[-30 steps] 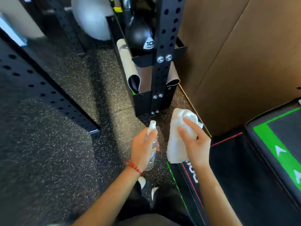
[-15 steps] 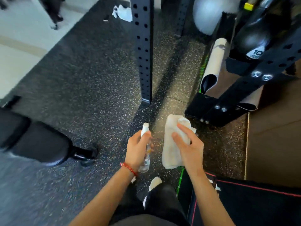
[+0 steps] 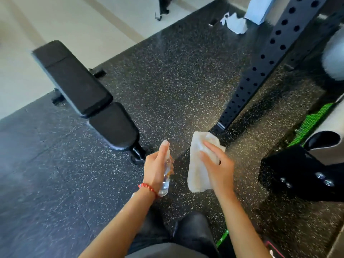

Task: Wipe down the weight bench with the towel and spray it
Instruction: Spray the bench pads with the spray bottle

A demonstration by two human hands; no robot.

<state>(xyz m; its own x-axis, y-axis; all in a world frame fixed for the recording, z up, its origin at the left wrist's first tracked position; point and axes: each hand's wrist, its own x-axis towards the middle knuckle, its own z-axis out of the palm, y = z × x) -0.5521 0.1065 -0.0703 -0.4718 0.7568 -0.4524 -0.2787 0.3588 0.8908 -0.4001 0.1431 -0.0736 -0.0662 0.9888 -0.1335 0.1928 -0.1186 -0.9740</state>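
The black padded weight bench (image 3: 78, 86) stands on the speckled rubber floor at the left, its narrow seat end nearest me. My left hand (image 3: 156, 164) grips a small clear spray bottle (image 3: 164, 185), a finger lying along its white top. My right hand (image 3: 217, 164) holds a folded white towel (image 3: 197, 164) that hangs below my fingers. Both hands hover over the floor, to the right of the bench's near end and apart from it.
A black perforated rack upright (image 3: 260, 71) stands just beyond the towel. A black storage rack (image 3: 297, 170) with rolled mats (image 3: 325, 142) sits at the right. A crumpled white cloth (image 3: 236, 25) lies on the floor at the back. Pale flooring begins beyond the bench.
My view has swung left, away from the storage rack, so the whole bench now shows. Both hands keep the same hold on the bottle and the towel.
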